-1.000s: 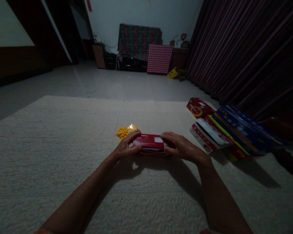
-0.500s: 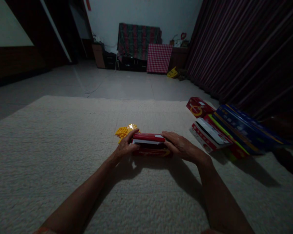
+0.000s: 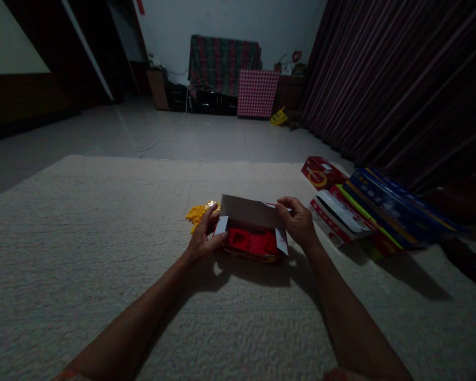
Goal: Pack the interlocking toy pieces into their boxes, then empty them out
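A red box [image 3: 254, 257] rests on the pale textured mat in front of me. Its lid [image 3: 249, 210] stands raised with the grey-brown inner side showing, and white side flaps stick out at both ends. Inside lies red material [image 3: 252, 241]. My left hand [image 3: 205, 235] grips the box's left end, thumb near the left flap. With fingers bent, my right hand [image 3: 296, 218] pinches the lid's right edge. Just behind my left hand is a yellow bumpy thing [image 3: 196, 212], partly in shiny clear wrap.
Several boxes lie at the right: a dark red box [image 3: 321, 173], a white and red box [image 3: 339, 219] and a large blue box [image 3: 396, 209]. Beyond the mat [image 3: 122, 211], a low cabinet and a red checked cloth [image 3: 257, 94] stand by the wall.
The box's lid has swung up and the red contents now show. My right hand has risen slightly with the lid's edge, while my left hand stays at the left end.
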Demonstrator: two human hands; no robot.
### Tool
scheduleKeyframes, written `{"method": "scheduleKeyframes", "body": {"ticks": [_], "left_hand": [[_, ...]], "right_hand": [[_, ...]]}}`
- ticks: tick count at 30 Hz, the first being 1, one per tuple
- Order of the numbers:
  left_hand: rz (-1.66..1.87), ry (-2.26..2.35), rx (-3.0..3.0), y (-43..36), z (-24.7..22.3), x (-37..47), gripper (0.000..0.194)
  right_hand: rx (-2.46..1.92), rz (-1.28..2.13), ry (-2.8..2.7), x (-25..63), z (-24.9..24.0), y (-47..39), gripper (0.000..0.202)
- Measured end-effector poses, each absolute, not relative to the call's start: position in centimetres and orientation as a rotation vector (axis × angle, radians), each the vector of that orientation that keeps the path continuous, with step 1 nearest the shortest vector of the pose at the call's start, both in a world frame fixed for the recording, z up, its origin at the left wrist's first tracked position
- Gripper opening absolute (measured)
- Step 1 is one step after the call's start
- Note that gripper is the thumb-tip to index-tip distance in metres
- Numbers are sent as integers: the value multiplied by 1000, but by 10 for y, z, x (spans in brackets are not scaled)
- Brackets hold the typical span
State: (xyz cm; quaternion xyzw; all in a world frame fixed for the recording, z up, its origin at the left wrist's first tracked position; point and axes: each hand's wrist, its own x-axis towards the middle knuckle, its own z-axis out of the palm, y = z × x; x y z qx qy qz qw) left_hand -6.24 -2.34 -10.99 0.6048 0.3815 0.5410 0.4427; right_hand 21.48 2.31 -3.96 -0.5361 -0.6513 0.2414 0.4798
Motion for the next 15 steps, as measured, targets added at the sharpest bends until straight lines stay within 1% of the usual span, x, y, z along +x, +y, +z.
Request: {"method": "scheduleKeyframes", "body": {"ticks": [3, 6, 8, 10, 13, 15], "left_hand": [[1319, 965, 1527, -25, -109, -63, 77], [1351, 1038, 1647, -26, -105, -65, 57], [1397, 1105, 1752, -26, -101, -66, 48], [1441, 1143, 1803, -25, -99, -68, 44], [1493, 1177, 1751, -23, -98, -69, 46], [1518, 1186, 1712, -23, -99, -70, 47]], "right_hand": [[-1349, 707, -1445, 211, -53, 30, 40], [-1380, 794, -1420, 213, -60, 34, 40], [-1423, 840, -1430, 216, -63, 36, 41], [-1474, 877, -1416, 218, -66, 39, 44], [-1509, 939, -1333, 220, -69, 40, 53], [-1470, 988, -1276, 220, -68, 40, 55]]}}
